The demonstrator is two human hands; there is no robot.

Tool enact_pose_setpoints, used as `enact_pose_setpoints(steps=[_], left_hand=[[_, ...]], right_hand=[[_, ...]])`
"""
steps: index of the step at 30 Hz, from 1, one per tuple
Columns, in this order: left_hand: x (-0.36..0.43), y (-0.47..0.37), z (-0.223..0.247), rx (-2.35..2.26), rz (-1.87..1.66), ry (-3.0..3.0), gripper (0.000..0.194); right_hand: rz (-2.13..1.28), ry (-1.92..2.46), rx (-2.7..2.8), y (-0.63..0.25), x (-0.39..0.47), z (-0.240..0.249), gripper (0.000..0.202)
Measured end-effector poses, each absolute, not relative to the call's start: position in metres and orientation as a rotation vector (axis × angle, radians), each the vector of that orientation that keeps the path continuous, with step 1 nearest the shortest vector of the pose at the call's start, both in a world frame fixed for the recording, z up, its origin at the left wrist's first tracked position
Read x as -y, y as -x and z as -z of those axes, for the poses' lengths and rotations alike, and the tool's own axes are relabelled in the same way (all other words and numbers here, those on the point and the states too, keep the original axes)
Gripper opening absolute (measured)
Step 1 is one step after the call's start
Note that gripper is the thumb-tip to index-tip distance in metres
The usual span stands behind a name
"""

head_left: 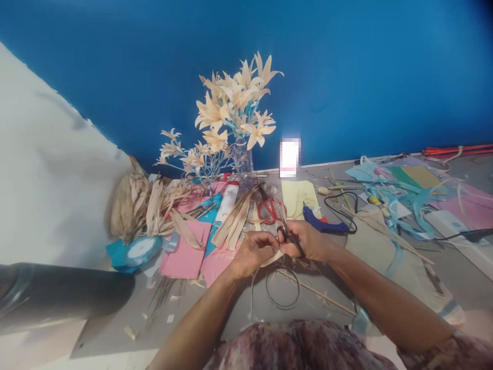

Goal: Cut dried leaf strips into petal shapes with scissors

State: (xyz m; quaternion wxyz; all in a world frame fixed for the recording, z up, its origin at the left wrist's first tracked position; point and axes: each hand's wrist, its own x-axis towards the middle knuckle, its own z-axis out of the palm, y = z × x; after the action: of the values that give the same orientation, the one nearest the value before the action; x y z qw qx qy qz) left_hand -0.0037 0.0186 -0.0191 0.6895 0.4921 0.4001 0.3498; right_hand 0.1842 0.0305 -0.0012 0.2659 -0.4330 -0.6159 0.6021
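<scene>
Close together over the near middle of the table, my two hands meet at a pale piece of dried husk [272, 259]. My left hand [252, 253] is closed, pinching the husk between thumb and fingertips. Small black-handled scissors [296, 243] sit in my right hand [310, 240], whose fingertips also come close to the husk; whether they touch it is hard to see. Just beyond my hands lies a pair of red-handled scissors [270, 210]. A loop of thin wire [283, 290] rests below them on the grey table [185, 313].
A glass vase [243, 163] of husk flowers [234, 97] stands by the blue wall. A blue glue gun [323, 221] lies right of my hands. Dried husks [154, 205], pink sheets [185, 252] and a ribbon roll [142, 249] are left; light-blue ribbons [416, 205] are right.
</scene>
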Motion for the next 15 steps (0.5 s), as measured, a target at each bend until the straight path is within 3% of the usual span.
enact_pose_setpoints(steps=[11,15], left_hand=[[-0.0185,0.0084,0.0208,-0.796,-0.689,-1.041,0.022],[-0.0166,0.0041,0.0195,-0.928,-0.742,-1.114,0.013]], right_hand=[[-1.669,1.129,1.647,-0.1887,-0.0331,0.0071,0.018],[-1.645,1.168,1.663,-0.1847,-0.0312,0.0086,0.016]])
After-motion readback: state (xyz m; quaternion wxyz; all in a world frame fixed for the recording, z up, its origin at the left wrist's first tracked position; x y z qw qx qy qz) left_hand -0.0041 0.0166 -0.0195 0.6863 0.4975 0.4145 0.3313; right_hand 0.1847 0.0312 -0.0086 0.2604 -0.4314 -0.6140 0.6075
